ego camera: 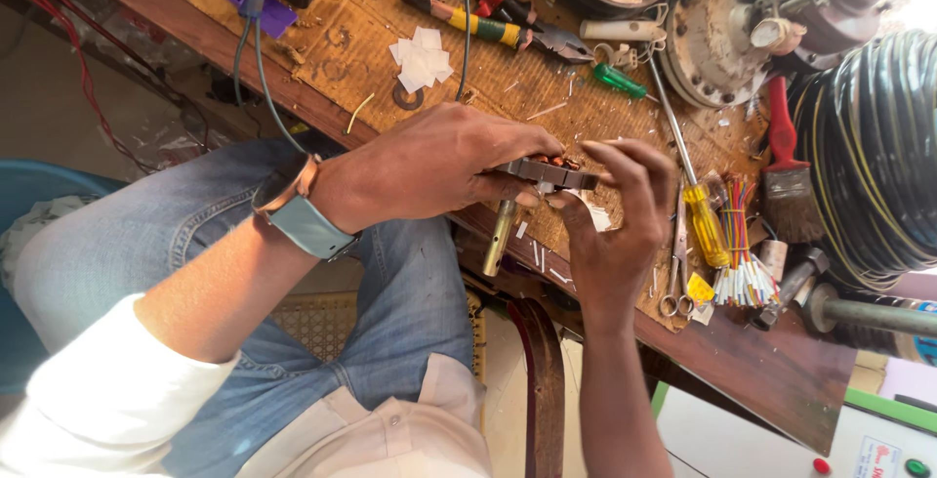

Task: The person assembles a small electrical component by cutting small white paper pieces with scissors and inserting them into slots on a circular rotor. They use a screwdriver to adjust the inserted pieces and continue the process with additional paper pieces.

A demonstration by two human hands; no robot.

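1. At about nine o'clock of the view, the left hand, a watch on its wrist, reaches across from the lap to the edge of the surface. Its grip is closed around a small metal part with a copper winding and a brass-coloured shaft hanging down toward six o'clock.
2. At the centre, the winding part lies between the two hands, held above the surface's near edge, the left fingers under and behind it.
3. Just to its three o'clock, the right hand comes up from below; its fingertips pinch at the end of the part, where a white slip of paper shows. The grip is closed on that end.
4. The step in hand looks like fine work on the winding, perhaps seating insulation. The next move seems to call for a steady left hold and small, careful fingertip pressure from the right.
5. Further toward three o'clock lie a yellow-handled screwdriver, scissors, a bundle of coloured wires and a red-handled brush.
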